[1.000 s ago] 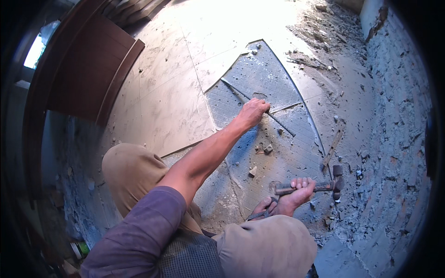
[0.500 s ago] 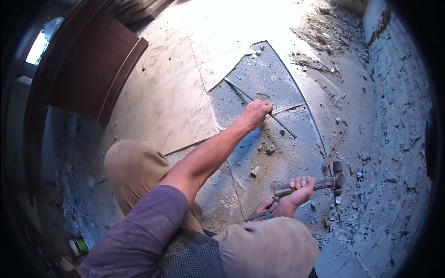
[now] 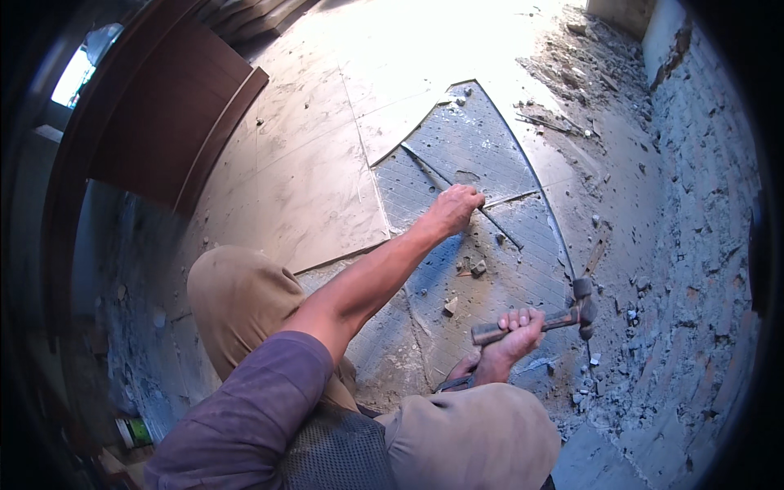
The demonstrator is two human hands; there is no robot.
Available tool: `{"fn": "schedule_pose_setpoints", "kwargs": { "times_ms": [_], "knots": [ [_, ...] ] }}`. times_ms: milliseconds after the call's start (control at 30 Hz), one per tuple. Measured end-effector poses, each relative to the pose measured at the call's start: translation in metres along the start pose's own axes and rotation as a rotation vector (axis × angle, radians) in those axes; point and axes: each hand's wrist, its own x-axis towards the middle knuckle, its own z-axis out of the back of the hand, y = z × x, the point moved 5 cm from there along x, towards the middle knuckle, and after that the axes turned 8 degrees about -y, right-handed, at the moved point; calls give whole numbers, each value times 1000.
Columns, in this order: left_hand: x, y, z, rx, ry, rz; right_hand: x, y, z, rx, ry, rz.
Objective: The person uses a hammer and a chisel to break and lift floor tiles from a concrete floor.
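My left hand (image 3: pixel 456 208) is closed around a long, thin metal chisel bar (image 3: pixel 504 232), which slants over a patch of exposed grey bedding. The bar's far end lies close to the broken edge of the pale floor tiles (image 3: pixel 318 180); its near end points toward the lower right. Low and to the right, my right hand (image 3: pixel 513 339) grips a hammer (image 3: pixel 563 317) by its wooden handle. The hammer's dark metal head is to the right, apart from the bar. Small broken chunks (image 3: pixel 478 268) are scattered on the grey patch (image 3: pixel 490 155) between both hands.
A rough, stripped wall (image 3: pixel 702 212) rises on the right, with rubble (image 3: pixel 572 65) along its foot. A narrow strip of wood (image 3: pixel 595 255) lies near the hammer. Reddish-brown wooden furniture (image 3: pixel 171 114) stands at the left. My bent knees (image 3: pixel 245 302) flank my left arm.
The hammer and my right hand have shifted a little left and slightly upward. My left hand keeps its hold on the bar, and the view has moved slightly.
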Motion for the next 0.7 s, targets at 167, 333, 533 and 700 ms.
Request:
{"fn": "schedule_pose_setpoints", "kwargs": {
  "times_ms": [167,333,533,700],
  "knots": [
    [-13,-12,1,5,-100,-50,-13,-47,-1,-201,149,-353],
    [-20,-10,-5,-5,-10,-2,-12,-21,14,-155,155,-275],
    [-23,-14,-10,3,-32,-13,2,-22,17,-101,-68,-64],
    [-23,-13,-10,19,-46,21,-10,-48,2,-189,231,-395]
  ]
}}
